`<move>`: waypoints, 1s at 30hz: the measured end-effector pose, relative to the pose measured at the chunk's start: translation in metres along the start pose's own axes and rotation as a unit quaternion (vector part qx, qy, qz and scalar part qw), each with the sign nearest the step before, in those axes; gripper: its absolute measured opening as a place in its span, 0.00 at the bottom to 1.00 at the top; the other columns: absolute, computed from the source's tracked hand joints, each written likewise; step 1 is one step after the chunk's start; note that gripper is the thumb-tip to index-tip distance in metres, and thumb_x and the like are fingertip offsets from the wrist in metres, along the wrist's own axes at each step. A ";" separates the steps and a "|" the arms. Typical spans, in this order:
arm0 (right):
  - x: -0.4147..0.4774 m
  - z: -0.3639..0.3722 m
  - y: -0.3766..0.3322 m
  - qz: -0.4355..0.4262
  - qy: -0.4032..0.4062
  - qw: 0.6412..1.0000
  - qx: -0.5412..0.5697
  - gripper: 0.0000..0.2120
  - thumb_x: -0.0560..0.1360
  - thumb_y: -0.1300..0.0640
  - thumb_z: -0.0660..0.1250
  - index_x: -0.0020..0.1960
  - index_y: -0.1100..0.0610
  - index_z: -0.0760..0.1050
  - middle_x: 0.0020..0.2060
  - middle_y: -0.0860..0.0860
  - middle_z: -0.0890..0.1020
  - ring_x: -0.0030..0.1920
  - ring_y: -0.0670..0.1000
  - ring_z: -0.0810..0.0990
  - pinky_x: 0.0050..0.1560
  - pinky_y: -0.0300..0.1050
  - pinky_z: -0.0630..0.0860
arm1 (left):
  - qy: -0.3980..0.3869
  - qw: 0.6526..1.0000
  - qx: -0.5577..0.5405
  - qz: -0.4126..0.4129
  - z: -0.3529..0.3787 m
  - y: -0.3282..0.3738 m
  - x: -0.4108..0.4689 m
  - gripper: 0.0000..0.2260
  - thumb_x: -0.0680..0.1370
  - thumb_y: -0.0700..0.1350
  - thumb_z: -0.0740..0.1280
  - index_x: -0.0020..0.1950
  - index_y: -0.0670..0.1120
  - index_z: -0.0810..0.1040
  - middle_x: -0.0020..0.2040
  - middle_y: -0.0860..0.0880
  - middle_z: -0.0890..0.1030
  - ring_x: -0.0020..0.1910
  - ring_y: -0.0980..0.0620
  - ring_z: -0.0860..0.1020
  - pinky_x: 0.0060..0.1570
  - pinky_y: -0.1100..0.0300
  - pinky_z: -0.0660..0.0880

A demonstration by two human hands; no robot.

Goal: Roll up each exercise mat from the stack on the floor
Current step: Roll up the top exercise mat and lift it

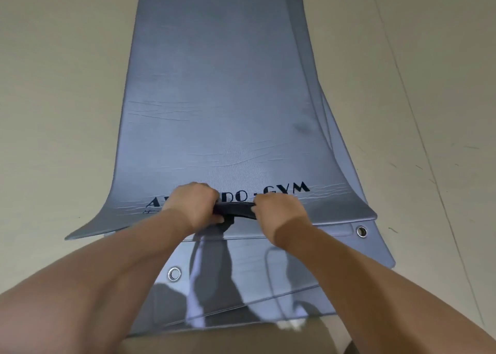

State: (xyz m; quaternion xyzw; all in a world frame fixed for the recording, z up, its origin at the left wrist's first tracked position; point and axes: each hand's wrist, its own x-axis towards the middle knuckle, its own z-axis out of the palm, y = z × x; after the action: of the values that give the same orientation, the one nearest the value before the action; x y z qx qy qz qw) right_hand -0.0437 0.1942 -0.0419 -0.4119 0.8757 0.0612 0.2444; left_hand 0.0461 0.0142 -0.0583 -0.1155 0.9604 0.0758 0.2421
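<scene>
A stack of grey-blue exercise mats lies lengthwise on the floor. The top mat (pixel 220 98) carries black lettering ending in "GYM" near its near end. That near edge is lifted and curled over, its dark underside showing between my hands. My left hand (pixel 194 202) grips the curled edge at the middle, covering part of the lettering. My right hand (pixel 276 211) grips the same edge just to the right. The lower mats (pixel 308 262) stick out toward me, with two metal eyelets (pixel 174 274) near their corners.
Pale floor (pixel 59 85) surrounds the stack on both sides, with thin seam lines running on the right. The lower mats are slightly fanned out to the right. My knees sit at the bottom edge of the view.
</scene>
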 end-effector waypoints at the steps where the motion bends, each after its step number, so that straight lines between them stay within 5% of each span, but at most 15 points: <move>1: -0.004 -0.003 -0.008 0.008 -0.007 1.000 -0.001 0.05 0.84 0.58 0.60 0.54 0.54 0.74 0.47 0.53 0.82 0.50 0.58 0.81 0.44 0.48 0.70 | -0.013 1.000 -0.011 0.006 -0.002 -0.005 -0.002 0.10 0.74 0.61 0.71 0.45 0.56 0.78 0.47 0.52 0.80 0.50 0.48 0.79 0.41 0.56 0.72; 4: -0.020 -0.013 -0.027 0.015 -0.067 0.998 -0.010 0.06 0.83 0.58 0.61 0.56 0.54 0.77 0.43 0.52 0.76 0.47 0.57 0.77 0.45 0.48 0.71 | -0.077 0.992 -0.083 0.046 0.005 -0.013 -0.009 0.12 0.68 0.61 0.76 0.47 0.59 0.81 0.41 0.55 0.81 0.46 0.50 0.79 0.46 0.55 0.77; 9: -0.031 -0.016 -0.017 0.068 -0.157 0.979 0.115 0.14 0.83 0.55 0.60 0.39 0.54 0.68 0.44 0.53 0.76 0.46 0.57 0.75 0.40 0.47 0.68 | -0.149 0.971 -0.154 0.109 0.020 -0.013 -0.005 0.19 0.63 0.62 0.80 0.40 0.55 0.75 0.36 0.55 0.80 0.42 0.52 0.78 0.45 0.55 0.78; 12: -0.040 -0.011 -0.019 0.054 -0.067 0.991 0.103 0.08 0.84 0.53 0.59 0.57 0.54 0.75 0.53 0.53 0.79 0.55 0.59 0.79 0.49 0.49 0.72 | -0.158 0.960 -0.210 0.093 0.026 -0.023 -0.001 0.22 0.62 0.65 0.78 0.45 0.53 0.80 0.38 0.53 0.83 0.43 0.53 0.81 0.48 0.52 0.80; 15: -0.056 0.004 -0.032 0.032 0.100 0.994 0.013 0.23 0.75 0.46 0.73 0.69 0.49 0.74 0.60 0.53 0.79 0.63 0.61 0.77 0.66 0.61 0.70 | -0.155 0.958 -0.237 0.048 0.023 -0.035 0.003 0.27 0.57 0.69 0.77 0.45 0.51 0.84 0.38 0.52 0.84 0.43 0.52 0.82 0.48 0.51 0.81; 18: -0.062 0.020 -0.029 0.008 0.131 0.989 -0.067 0.41 0.64 0.42 0.81 0.73 0.51 0.73 0.74 0.58 0.73 0.76 0.66 0.66 0.75 0.71 0.51 | -0.102 0.972 -0.209 0.023 0.009 -0.037 0.011 0.27 0.58 0.68 0.79 0.45 0.50 0.83 0.42 0.51 0.83 0.43 0.50 0.80 0.43 0.54 0.79; 22: -0.052 0.025 -0.012 0.012 0.037 0.994 -0.104 0.51 0.77 0.43 0.70 0.84 0.49 0.37 0.83 0.55 0.34 0.79 0.62 0.27 0.73 0.69 0.25 | -0.015 0.996 -0.087 0.032 0.001 -0.033 0.016 0.34 0.62 0.72 0.75 0.57 0.50 0.76 0.47 0.51 0.81 0.46 0.49 0.78 0.42 0.55 0.73; 24: -0.041 0.026 -0.008 0.023 0.005 0.993 -0.119 0.55 0.77 0.39 0.70 0.83 0.49 0.30 0.80 0.55 0.27 0.77 0.62 0.22 0.74 0.70 0.26 | 0.027 0.998 -0.040 0.045 0.005 -0.031 0.016 0.37 0.64 0.73 0.73 0.62 0.50 0.73 0.50 0.51 0.80 0.49 0.48 0.77 0.45 0.54 0.72; 27: -0.021 0.041 -0.007 0.037 -0.008 0.993 -0.116 0.58 0.76 0.34 0.70 0.82 0.51 0.29 0.80 0.59 0.27 0.78 0.65 0.24 0.75 0.72 0.30 | 0.156 0.985 0.014 0.074 0.018 -0.027 0.013 0.49 0.62 0.72 0.75 0.76 0.53 0.64 0.70 0.45 0.71 0.64 0.43 0.72 0.62 0.49 0.70; 30: 0.001 0.060 -0.008 0.053 -0.005 0.993 -0.109 0.55 0.77 0.30 0.63 0.83 0.52 0.30 0.81 0.61 0.31 0.80 0.66 0.30 0.77 0.74 0.36 | 0.261 0.960 0.050 0.085 0.034 -0.019 0.003 0.45 0.62 0.64 0.80 0.73 0.46 0.70 0.73 0.40 0.70 0.66 0.38 0.70 0.65 0.42 0.67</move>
State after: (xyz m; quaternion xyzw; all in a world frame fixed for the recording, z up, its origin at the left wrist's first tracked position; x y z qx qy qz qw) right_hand -0.0157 0.2066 -0.0945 -0.3892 0.8830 0.1715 0.1986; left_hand 0.0637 0.0023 -0.0912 -0.0368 0.9990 0.0151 -0.0183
